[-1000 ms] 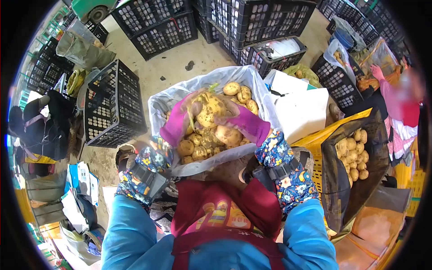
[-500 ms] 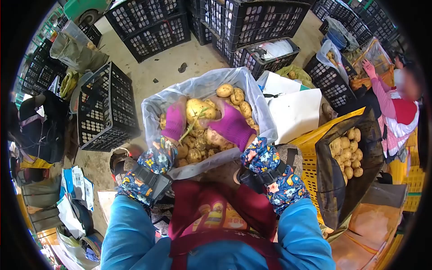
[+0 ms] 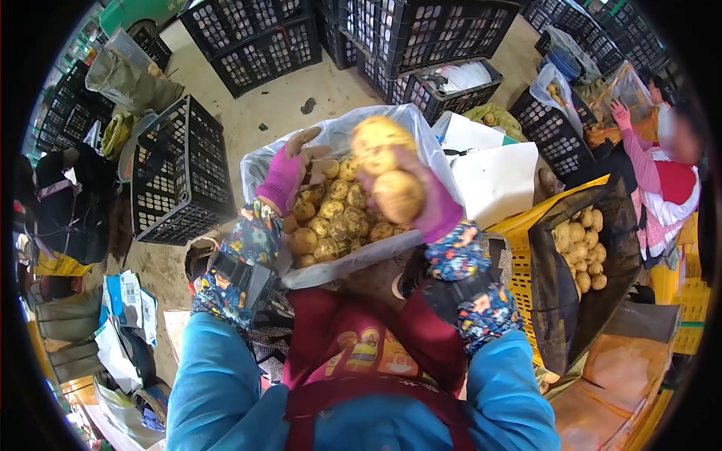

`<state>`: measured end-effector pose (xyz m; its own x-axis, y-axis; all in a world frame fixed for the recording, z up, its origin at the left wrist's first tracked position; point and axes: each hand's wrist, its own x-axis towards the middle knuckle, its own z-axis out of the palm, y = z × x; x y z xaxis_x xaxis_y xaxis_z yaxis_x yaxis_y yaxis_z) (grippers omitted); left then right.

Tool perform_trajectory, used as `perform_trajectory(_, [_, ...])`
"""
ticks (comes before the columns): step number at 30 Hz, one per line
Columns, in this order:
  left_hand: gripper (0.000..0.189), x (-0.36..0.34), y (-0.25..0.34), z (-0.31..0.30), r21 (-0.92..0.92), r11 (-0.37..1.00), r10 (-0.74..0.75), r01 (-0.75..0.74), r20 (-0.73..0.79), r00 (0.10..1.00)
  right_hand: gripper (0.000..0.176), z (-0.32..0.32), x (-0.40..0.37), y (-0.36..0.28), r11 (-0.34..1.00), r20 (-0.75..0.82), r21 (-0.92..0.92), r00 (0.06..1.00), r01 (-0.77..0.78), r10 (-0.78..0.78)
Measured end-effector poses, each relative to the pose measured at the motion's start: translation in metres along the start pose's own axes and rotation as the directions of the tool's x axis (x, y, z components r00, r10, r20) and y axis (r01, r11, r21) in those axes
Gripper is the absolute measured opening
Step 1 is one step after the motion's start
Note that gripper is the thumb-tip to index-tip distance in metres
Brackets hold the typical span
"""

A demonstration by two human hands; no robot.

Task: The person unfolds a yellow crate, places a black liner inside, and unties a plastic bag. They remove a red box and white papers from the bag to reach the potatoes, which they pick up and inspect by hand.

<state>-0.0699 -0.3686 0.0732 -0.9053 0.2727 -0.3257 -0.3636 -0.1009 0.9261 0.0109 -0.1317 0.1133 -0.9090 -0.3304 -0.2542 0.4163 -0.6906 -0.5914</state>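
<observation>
Small potatoes [image 3: 331, 218] lie in a crate lined with clear plastic [image 3: 361, 263] in front of me. My right hand [image 3: 432, 197], in a purple glove with dirty fingers, is closed on two potatoes, a large one [image 3: 382, 143] and a rounder one [image 3: 398, 197], lifted over the crate's right half. Over the left part of the crate, my left hand [image 3: 289, 171], gloved the same way, has its fingers apart and holds nothing.
At the right, a yellow crate [image 3: 519, 282] with a dark liner holds potatoes [image 3: 579, 248]. A black crate [image 3: 180, 173] stands left, stacked black crates [image 3: 425, 37] ahead. White cardboard [image 3: 492, 177] lies beside the lined crate. A person [image 3: 662, 173] is at the far right.
My right hand has risen and moved right with the large potato and a second one. My left hand has come off the large potato, moved a little left and up, and opened.
</observation>
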Motion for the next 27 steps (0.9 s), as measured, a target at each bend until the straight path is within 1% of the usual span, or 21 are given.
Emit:
perform_trajectory(1, [0.046, 0.025, -0.023, -0.03, 0.364, 0.883, 0.298, -0.297, 0.057, 0.953, 0.062, -0.006, -0.016, -0.016, 0.989, -0.009, 0.067, 0.991, 0.13, -0.13])
perform_trajectory(2, [0.045, 0.043, -0.046, -0.062, 0.641, 0.565, 0.524, -0.52, 0.208, 0.826, 0.063, -0.016, -0.036, -0.035, 0.96, -0.028, 0.128, 0.969, 0.249, -0.247])
perform_trajectory(4, [0.042, 0.045, -0.065, -0.096, 0.901, 0.37, 0.253, -0.226, 0.136, 0.958, 0.058, -0.047, -0.091, -0.083, 0.882, 0.064, 0.239, 0.9, 0.407, -0.432])
perform_trajectory(5, [0.041, 0.045, -0.068, -0.103, 0.972, 0.218, 0.123, -0.086, 0.06, 0.991, 0.062, -0.07, -0.129, -0.107, 0.842, -0.071, 0.216, 0.868, 0.495, -0.492])
perform_trajectory(6, [0.038, 0.042, -0.068, -0.099, 0.996, 0.085, 0.04, -0.008, 0.004, 0.999, 0.068, -0.054, -0.163, -0.121, 0.714, -0.221, 0.471, 0.853, 0.518, -0.473])
perform_trajectory(7, [0.036, 0.037, -0.068, -0.089, 0.997, -0.053, -0.033, 0.059, -0.06, 0.998, 0.053, -0.117, -0.199, -0.146, 0.761, 0.01, 0.456, 0.852, 0.462, -0.524])
perform_trajectory(8, [0.033, 0.033, -0.07, -0.083, 0.975, -0.193, -0.095, 0.113, -0.134, 0.986, 0.052, -0.168, -0.239, -0.17, 0.692, -0.1, 0.408, 0.783, 0.595, -0.614])
perform_trajectory(11, [0.031, 0.049, -0.117, -0.095, 0.95, -0.272, -0.019, 0.151, -0.162, 0.987, 0.05, -0.267, -0.34, -0.196, 0.42, -0.452, 0.336, 0.535, 0.843, -0.714])
perform_trajectory(13, [0.035, 0.067, -0.151, -0.115, 0.935, -0.319, 0.04, 0.153, -0.148, 0.988, 0.054, -0.238, -0.337, -0.173, 0.23, -0.462, 0.63, 0.596, 0.741, -0.657])
perform_trajectory(14, [0.037, 0.074, -0.16, -0.118, 0.927, -0.341, 0.07, 0.158, -0.142, 0.987, 0.058, -0.183, -0.31, -0.157, 0.059, -0.588, 0.624, 0.517, 0.78, -0.622])
perform_trajectory(15, [0.039, 0.074, -0.153, -0.115, 0.927, -0.351, 0.033, 0.134, -0.131, 0.991, 0.06, -0.192, -0.302, -0.159, 0.134, -0.567, 0.614, 0.553, 0.778, -0.61])
perform_trajectory(16, [0.04, 0.07, -0.144, -0.111, 0.976, -0.184, -0.013, 0.118, -0.122, 0.992, 0.062, -0.202, -0.294, -0.16, 0.203, -0.553, 0.601, 0.586, 0.773, -0.593])
perform_trajectory(18, [0.043, 0.063, -0.119, -0.101, 0.983, 0.156, -0.094, 0.099, -0.085, 0.992, 0.055, -0.163, -0.236, -0.144, 0.63, -0.485, 0.179, 0.625, 0.756, -0.612])
perform_trajectory(19, [0.045, 0.061, -0.108, -0.096, 0.929, 0.36, -0.124, 0.089, -0.047, 0.991, 0.053, -0.15, -0.197, -0.134, 0.64, -0.467, 0.103, 0.605, 0.761, -0.644])
perform_trajectory(21, [0.051, 0.062, -0.085, -0.075, 0.698, 0.712, -0.152, 0.08, 0.041, 0.988, 0.049, -0.088, -0.125, -0.103, 0.781, -0.252, -0.246, 0.74, 0.575, -0.624])
perform_trajectory(22, [0.056, 0.059, -0.072, -0.061, 0.527, 0.846, -0.151, 0.082, 0.088, 0.985, 0.048, -0.068, -0.092, -0.088, 0.771, -0.154, -0.407, 0.795, 0.491, -0.587])
perform_trajectory(23, [0.057, 0.048, -0.057, -0.044, 0.428, 0.903, -0.103, 0.037, 0.133, 0.986, 0.054, -0.032, -0.069, -0.074, 0.521, -0.064, -0.803, 0.827, 0.289, -0.558])
perform_trajectory(24, [0.058, 0.028, -0.041, -0.023, 0.32, 0.947, -0.047, -0.009, 0.169, 0.985, 0.064, -0.018, -0.044, -0.063, 0.735, -0.076, -0.638, 0.932, 0.228, -0.354])
perform_trajectory(25, [0.061, 0.009, -0.024, -0.007, 0.208, 0.977, 0.012, -0.053, 0.196, 0.981, 0.073, -0.015, -0.02, -0.04, 0.716, 0.147, -0.625, 0.947, 0.312, -0.285])
perform_trajectory(26, [0.061, -0.01, -0.004, 0.005, 0.274, 0.962, -0.034, -0.015, 0.173, 0.984, 0.077, 0.014, -0.008, -0.022, 0.513, 0.101, -0.824, 0.954, 0.24, -0.283])
perform_trajectory(27, [0.061, -0.028, 0.015, 0.014, 0.338, 0.941, -0.079, 0.026, 0.145, 0.986, 0.082, 0.012, 0.011, -0.002, 0.118, 0.368, -0.894, 0.858, 0.432, -0.359])
